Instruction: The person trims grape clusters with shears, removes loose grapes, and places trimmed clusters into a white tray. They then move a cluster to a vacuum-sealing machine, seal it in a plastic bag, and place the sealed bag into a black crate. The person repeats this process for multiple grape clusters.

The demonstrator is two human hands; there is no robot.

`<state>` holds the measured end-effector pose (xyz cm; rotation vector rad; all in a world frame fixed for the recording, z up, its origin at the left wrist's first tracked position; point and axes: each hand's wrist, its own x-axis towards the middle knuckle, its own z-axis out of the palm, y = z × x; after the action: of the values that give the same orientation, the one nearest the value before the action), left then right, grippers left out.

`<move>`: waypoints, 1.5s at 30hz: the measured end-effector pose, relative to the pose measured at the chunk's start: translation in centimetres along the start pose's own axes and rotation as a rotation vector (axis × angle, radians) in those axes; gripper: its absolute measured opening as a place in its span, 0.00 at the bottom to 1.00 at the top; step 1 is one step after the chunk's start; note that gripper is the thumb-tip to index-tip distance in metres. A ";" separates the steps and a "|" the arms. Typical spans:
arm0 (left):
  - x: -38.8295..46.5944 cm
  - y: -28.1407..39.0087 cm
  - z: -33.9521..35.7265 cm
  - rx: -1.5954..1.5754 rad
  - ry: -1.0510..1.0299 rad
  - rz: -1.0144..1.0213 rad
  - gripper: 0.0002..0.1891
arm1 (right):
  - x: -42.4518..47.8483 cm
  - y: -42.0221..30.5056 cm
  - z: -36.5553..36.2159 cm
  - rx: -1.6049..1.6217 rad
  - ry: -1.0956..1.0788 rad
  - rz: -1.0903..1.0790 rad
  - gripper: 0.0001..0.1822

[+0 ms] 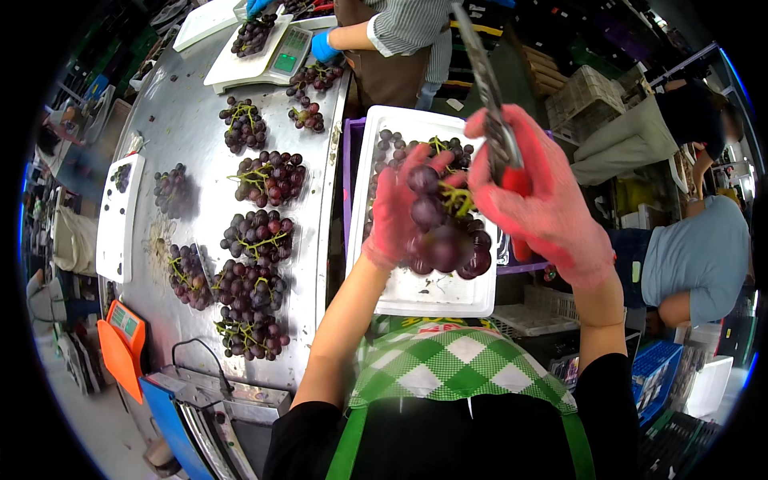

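Observation:
Both hands wear pink gloves. My left hand point(399, 210) holds a bunch of dark red grapes point(444, 240) by its side, above a white foam tray point(432, 300). My right hand point(534, 192) grips pruning snips point(486, 78) with red handles, the metal blades pointing up and away; its fingertips are beside the green stems of the bunch. More grapes point(390, 144) lie in the far part of the tray, partly hidden by my hands. The tray rests over a purple crate point(354, 135).
On the steel table point(318, 240) at left lie several grape bunches point(255, 234). A white scale point(240, 63) and a co-worker's blue-gloved hand point(324, 47) are at the far end. An orange scale point(123, 342), a long white tray point(120, 240) and a metal device point(240, 390) stand at left.

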<state>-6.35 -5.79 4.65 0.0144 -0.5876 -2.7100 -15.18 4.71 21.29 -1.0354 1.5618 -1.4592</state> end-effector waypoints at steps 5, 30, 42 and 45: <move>-2.7 -1.2 0.9 -0.666 -0.191 -0.212 0.47 | 4.2 5.3 -2.4 -0.051 -0.005 0.018 0.19; -5.8 -1.8 -5.4 -0.953 -0.246 -0.311 0.42 | 3.9 13.7 -1.6 0.139 0.027 0.234 0.17; -6.2 0.2 -2.5 -0.516 0.109 -0.131 0.41 | 4.7 9.9 0.1 0.195 -0.109 0.156 0.18; -6.0 0.9 -2.7 -0.540 0.081 -0.078 0.41 | 5.4 9.3 1.3 0.197 -0.112 0.240 0.18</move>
<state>-0.22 -5.49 2.19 0.0068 0.1816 -2.8366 -16.76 -0.53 11.96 -0.7727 1.3796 -1.3348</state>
